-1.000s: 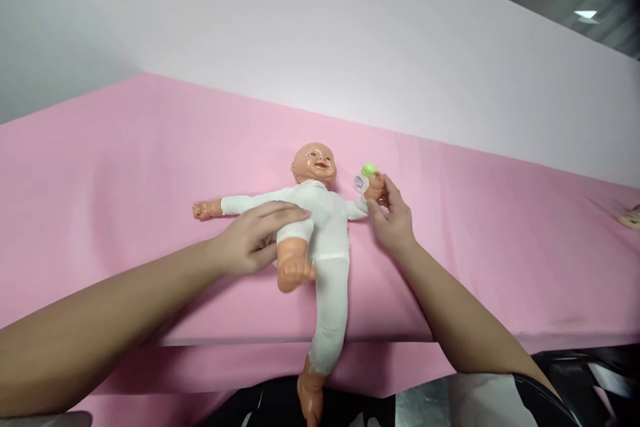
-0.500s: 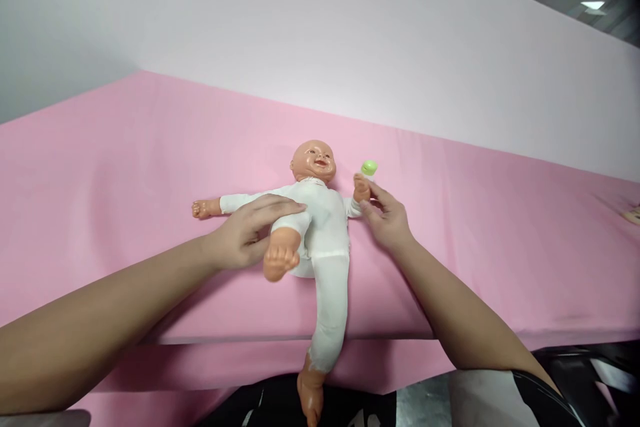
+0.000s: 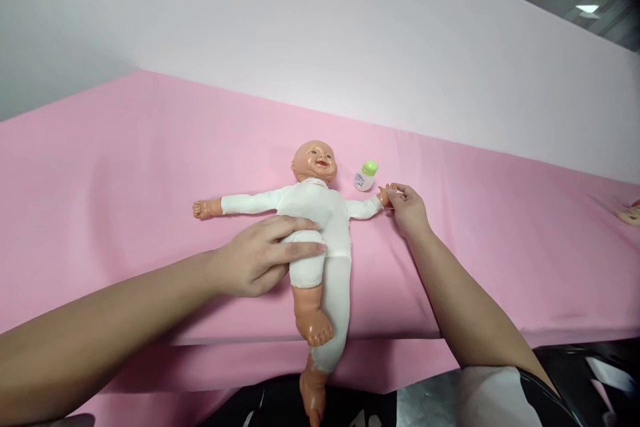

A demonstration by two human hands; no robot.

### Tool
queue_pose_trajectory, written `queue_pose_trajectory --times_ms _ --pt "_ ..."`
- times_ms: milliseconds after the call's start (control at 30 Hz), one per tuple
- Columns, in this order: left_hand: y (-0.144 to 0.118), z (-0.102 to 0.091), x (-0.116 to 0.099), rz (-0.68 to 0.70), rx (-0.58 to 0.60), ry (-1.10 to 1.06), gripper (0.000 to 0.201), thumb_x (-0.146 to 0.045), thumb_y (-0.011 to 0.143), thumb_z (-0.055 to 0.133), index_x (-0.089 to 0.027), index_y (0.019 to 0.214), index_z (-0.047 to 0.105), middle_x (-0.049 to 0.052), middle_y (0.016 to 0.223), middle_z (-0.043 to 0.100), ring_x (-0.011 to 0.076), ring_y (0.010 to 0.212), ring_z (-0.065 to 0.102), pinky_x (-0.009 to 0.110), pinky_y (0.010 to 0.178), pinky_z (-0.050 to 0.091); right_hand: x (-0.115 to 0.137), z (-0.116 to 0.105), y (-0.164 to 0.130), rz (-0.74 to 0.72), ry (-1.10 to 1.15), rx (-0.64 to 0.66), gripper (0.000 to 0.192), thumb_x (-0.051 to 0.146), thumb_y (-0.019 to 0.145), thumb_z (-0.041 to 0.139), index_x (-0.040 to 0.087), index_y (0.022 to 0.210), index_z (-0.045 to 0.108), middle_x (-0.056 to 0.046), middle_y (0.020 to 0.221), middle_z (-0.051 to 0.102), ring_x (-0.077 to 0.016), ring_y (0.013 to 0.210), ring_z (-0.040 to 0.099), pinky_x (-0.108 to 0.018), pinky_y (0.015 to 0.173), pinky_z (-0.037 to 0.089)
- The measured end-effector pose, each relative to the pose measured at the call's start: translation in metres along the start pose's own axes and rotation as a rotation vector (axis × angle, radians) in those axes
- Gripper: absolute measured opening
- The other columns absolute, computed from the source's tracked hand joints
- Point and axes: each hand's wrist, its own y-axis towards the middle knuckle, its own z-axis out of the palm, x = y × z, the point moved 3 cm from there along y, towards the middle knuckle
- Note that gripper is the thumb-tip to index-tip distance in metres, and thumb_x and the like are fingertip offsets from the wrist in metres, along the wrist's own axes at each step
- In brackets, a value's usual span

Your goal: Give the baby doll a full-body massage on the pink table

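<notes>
With the white-suited plastic baby doll (image 3: pixel 320 227) lying face-up at the pink table's (image 3: pixel 125 160) near edge, the left hand (image 3: pixel 260 257) should press flat on its hip while the right hand (image 3: pixel 407 207) pinches the wrist gently.

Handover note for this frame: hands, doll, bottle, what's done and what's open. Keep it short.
Left hand: flat on the doll's hip and belly, fingers spread, not closed around anything.
Right hand: fingertips pinch the doll's hand at the end of its outstretched arm.
Doll: on its back on the pink table cover, both arms spread out, one leg hanging over the front edge, the other bent with its bare foot near that edge.
Small bottle with green cap: upright beside the doll's head, untouched.
Done: doll laid flat, arms out. Left: bottle not picked up.
</notes>
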Motion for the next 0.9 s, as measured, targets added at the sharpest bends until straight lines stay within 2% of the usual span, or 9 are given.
queue_pose_trajectory --times_ms 100,167,233,333,433,533,633,767,900 --pt "-0.005 -0.001 0.017 -0.139 -0.078 -0.061 0.055 -0.018 0.104 0.053 -0.031 0.158 0.059 0.013 0.153 0.063 0.0302 0.141 0.064 0.051 0.118 0.057 0.017 0.008 -0.019 -0.265 0.054 -0.055 0.062 0.057 0.092 0.08 0.025 0.141 0.061 -0.013 0.135 0.078 -0.0264 0.111 0.08 -0.044 0.088 0.071" --pt "-0.008 -0.001 0.03 -0.253 -0.127 -0.098 0.051 -0.024 0.106 0.058 -0.031 0.157 0.061 0.012 0.15 0.066 0.0305 0.141 0.064 0.052 0.12 0.056 0.028 0.018 -0.036 -0.435 0.004 -0.032 0.06 0.053 0.097 0.077 0.028 0.148 0.06 -0.013 0.149 0.072 -0.0281 0.126 0.077 -0.05 0.103 0.068" --pt "-0.011 -0.002 0.043 -0.356 -0.168 -0.154 0.048 -0.03 0.106 0.063 -0.029 0.153 0.065 0.011 0.146 0.069 0.0312 0.137 0.067 0.051 0.117 0.058 0.036 0.033 -0.052 -0.557 -0.139 0.109 0.055 0.047 0.103 0.071 0.032 0.154 0.06 -0.009 0.157 0.068 -0.0281 0.135 0.073 -0.053 0.116 0.062" --pt "-0.012 -0.003 0.054 -0.463 -0.189 -0.249 0.043 -0.038 0.104 0.067 -0.023 0.144 0.071 0.012 0.142 0.072 0.0311 0.128 0.072 0.047 0.109 0.063 0.039 0.055 -0.07 -0.712 -0.425 0.435 0.051 0.037 0.108 0.063 0.038 0.158 0.062 -0.002 0.161 0.066 -0.0287 0.147 0.065 -0.057 0.128 0.052" --pt "-0.011 -0.003 0.056 -0.554 -0.149 -0.273 0.044 -0.043 0.101 0.072 -0.023 0.141 0.074 0.012 0.141 0.072 0.0314 0.127 0.073 0.045 0.105 0.065 0.036 0.062 -0.074 -0.787 -0.566 0.546 0.055 0.03 0.108 0.057 0.044 0.161 0.058 0.003 0.166 0.06 -0.0282 0.155 0.057 -0.06 0.131 0.049" --pt "-0.01 -0.003 0.052 -0.544 -0.123 -0.216 0.046 -0.042 0.1 0.075 -0.028 0.143 0.074 0.011 0.14 0.072 0.0317 0.129 0.072 0.047 0.109 0.063 0.035 0.06 -0.071 -0.796 -0.533 0.524 0.055 0.032 0.11 0.055 0.045 0.164 0.054 0.003 0.166 0.061 -0.0278 0.155 0.058 -0.059 0.129 0.051" --pt "-0.01 -0.005 0.046 -0.434 -0.134 -0.12 0.045 -0.036 0.102 0.071 -0.031 0.147 0.072 0.01 0.141 0.072 0.0313 0.134 0.069 0.049 0.115 0.06 0.037 0.054 -0.068 -0.741 -0.411 0.449 0.053 0.038 0.11 0.058 0.038 0.163 0.056 -0.002 0.16 0.067 -0.0294 0.148 0.064 -0.058 0.127 0.053" --pt "-0.006 -0.007 0.03 -0.236 -0.124 -0.046 0.052 -0.023 0.105 0.062 -0.032 0.156 0.062 0.011 0.143 0.07 0.0288 0.135 0.068 0.048 0.115 0.06 0.035 0.04 -0.054 -0.489 -0.134 0.293 0.065 0.05 0.104 0.069 0.035 0.165 0.051 -0.008 0.16 0.066 -0.0305 0.143 0.068 -0.054 0.118 0.06" --pt "0.002 -0.004 0.007 -0.082 -0.104 -0.064 0.058 -0.015 0.1 0.058 -0.028 0.157 0.06 0.015 0.144 0.067 0.0285 0.131 0.07 0.046 0.11 0.062 0.02 0.018 -0.026 -0.088 0.148 0.2 0.074 0.048 0.09 0.085 0.035 0.155 0.051 -0.009 0.145 0.074 -0.0292 0.121 0.078 -0.051 0.097 0.072"
